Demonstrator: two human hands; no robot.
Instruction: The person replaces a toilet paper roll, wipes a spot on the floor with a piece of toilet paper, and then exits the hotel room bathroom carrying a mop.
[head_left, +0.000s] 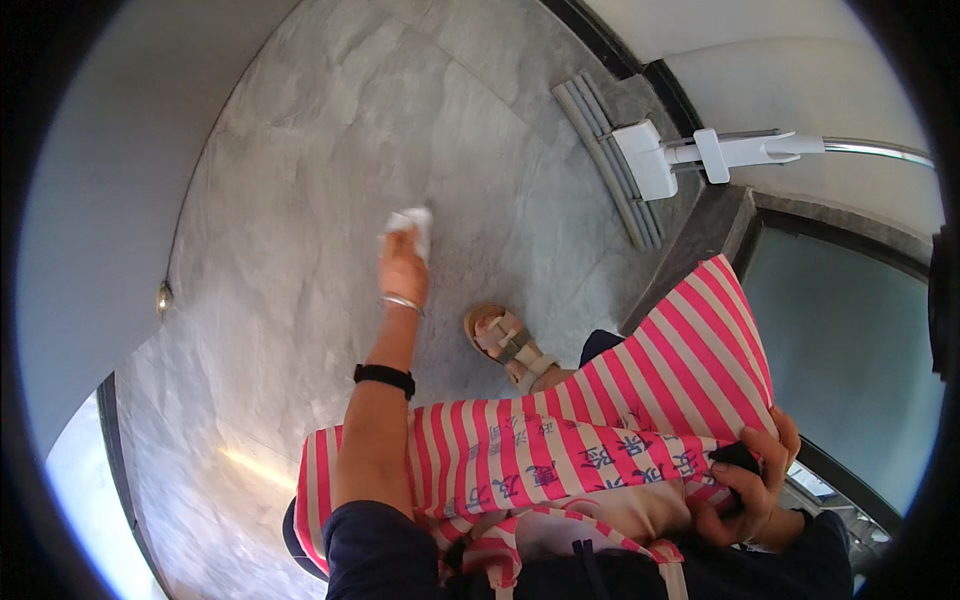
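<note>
My left hand (403, 268) reaches down over the grey floor (300, 225) and grips a crumpled white tissue or cloth (414, 219). The cloth is near the floor; contact cannot be made out. A silver bangle and a black wristband circle that arm. At the right, my right hand (757, 480) is closed around a small black object (736, 459), partly hidden by the fingers, beside my pink-and-white striped apron (585, 435). The apron bears writing and spreads across my lap. One sandalled foot (514, 345) rests on the floor in front of it.
A sponge mop (645, 161) with a grey head and white fittings leans by the wall at upper right. A grey door panel (112, 187) with a brass fitting (163, 298) stands on the left. At right is a dark-framed frosted panel (832, 337) beside a stone edge.
</note>
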